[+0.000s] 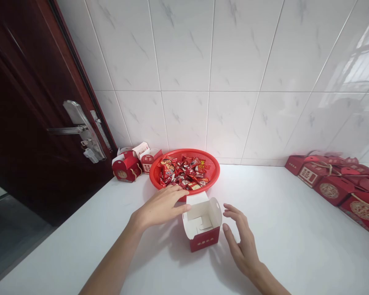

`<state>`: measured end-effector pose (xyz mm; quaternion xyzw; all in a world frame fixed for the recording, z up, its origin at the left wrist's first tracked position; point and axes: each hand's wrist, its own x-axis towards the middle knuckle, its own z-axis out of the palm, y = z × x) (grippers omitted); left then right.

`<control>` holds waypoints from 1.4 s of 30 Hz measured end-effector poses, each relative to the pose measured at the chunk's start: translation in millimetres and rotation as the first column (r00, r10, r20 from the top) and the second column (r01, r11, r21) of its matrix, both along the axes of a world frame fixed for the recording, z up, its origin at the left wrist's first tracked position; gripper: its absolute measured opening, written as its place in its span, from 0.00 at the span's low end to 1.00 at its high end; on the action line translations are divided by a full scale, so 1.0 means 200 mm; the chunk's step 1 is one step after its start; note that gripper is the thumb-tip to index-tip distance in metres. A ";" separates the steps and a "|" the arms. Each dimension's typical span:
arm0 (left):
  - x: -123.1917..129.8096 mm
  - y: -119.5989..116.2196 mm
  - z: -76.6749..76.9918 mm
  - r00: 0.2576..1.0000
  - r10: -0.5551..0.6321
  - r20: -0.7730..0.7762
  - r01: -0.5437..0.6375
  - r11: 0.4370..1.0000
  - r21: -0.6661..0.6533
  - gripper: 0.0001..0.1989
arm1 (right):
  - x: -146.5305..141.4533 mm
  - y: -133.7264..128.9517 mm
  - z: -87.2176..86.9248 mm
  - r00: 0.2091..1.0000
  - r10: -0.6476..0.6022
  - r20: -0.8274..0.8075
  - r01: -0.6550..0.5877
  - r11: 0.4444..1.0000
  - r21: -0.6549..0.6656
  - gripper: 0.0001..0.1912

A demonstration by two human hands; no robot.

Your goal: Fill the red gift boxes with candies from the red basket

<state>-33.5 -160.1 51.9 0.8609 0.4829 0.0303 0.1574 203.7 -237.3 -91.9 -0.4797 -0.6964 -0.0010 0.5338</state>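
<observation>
A red paper candy box with a white inside stands upright on the white table, its top flaps raised and nothing in it. My left hand is stretched out at the box's left side, thumb by the flap, fingers over the near rim of a red plastic basket. To the right of the box hovers my right hand, fingers apart and holding nothing. Many wrapped candies, mostly red, fill the basket just behind the box.
Several red boxes with open tops stand at the back left by the wall. At the right edge, rows of closed red boxes with cord handles line the table. A dark door with a metal handle is at the left.
</observation>
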 end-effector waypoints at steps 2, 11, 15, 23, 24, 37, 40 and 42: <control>0.00 0.00 0.00 1.000 -0.005 0.012 0.005 1.000 -0.004 0.26 | 0.00 0.01 -0.01 1.000 0.000 0.002 0.000 1.000 0.006 0.10; -0.01 0.01 0.00 1.000 -0.021 0.018 0.022 1.000 -0.016 0.25 | 0.00 0.02 -0.02 1.000 0.005 0.014 -0.005 1.000 0.001 0.11; -0.02 0.02 -0.01 0.999 -0.036 -0.005 0.036 0.999 -0.018 0.24 | 0.00 0.02 -0.01 1.000 0.000 0.014 0.000 1.000 0.003 0.11; -0.03 0.01 0.00 0.999 -0.051 0.005 0.051 0.999 -0.019 0.23 | 0.00 0.02 0.00 1.000 0.004 0.014 -0.004 1.000 0.020 0.10; -0.03 0.01 0.00 0.999 -0.054 0.008 0.054 0.998 -0.020 0.23 | 0.00 0.02 0.00 1.000 0.000 0.010 0.000 1.000 0.022 0.10; -0.12 0.29 -0.05 0.922 0.118 0.369 -0.136 0.990 0.022 0.20 | 0.02 -0.01 0.02 0.998 0.052 0.020 -0.052 0.998 0.024 0.10; -0.13 0.42 -0.05 0.931 0.119 0.345 -0.132 0.991 0.016 0.19 | 0.01 -0.02 0.03 0.998 0.060 0.009 -0.060 0.998 0.019 0.10; -0.10 0.50 -0.05 0.965 0.071 0.252 -0.068 0.997 -0.019 0.18 | 0.01 -0.02 0.04 0.998 0.061 -0.001 -0.061 0.998 0.016 0.09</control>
